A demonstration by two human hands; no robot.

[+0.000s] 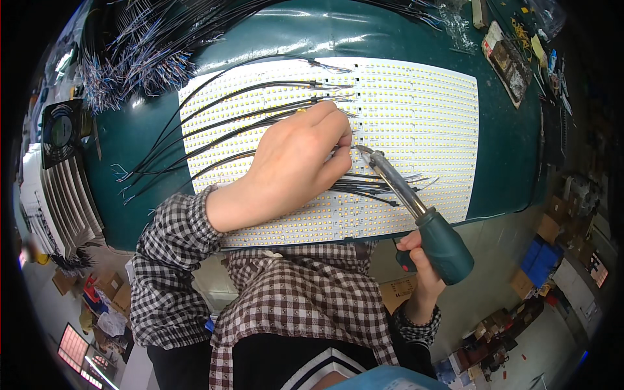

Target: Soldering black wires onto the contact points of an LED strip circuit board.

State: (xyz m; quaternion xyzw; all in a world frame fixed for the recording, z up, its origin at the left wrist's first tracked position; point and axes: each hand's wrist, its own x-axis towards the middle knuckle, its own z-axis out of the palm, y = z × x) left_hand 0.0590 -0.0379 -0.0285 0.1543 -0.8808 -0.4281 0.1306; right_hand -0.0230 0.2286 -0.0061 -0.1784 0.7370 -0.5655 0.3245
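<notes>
My left hand [299, 153] rests over the middle of a white LED board [416, 117], with thumb and fingers pinched together. A black cable [221, 161] runs beneath it to the pinch; the fingers hide the cable's end. My right hand [426, 273] grips the green handle of a soldering iron [445, 247] from below. Its metal tip points up and left, just beside my left fingertips, at the board's central column. I cannot tell whether the tip touches the board. Several black cables with bare coloured wire ends lie across the board's left half, above and below my left hand.
A large bundle of wire ends [140, 62] lies at the far left of the green table [312, 29]. A black fan [62, 133] stands at the left edge, above stacked white boards [62, 201]. At the far right lies a stained tray [507, 65]. Boxes surround the table.
</notes>
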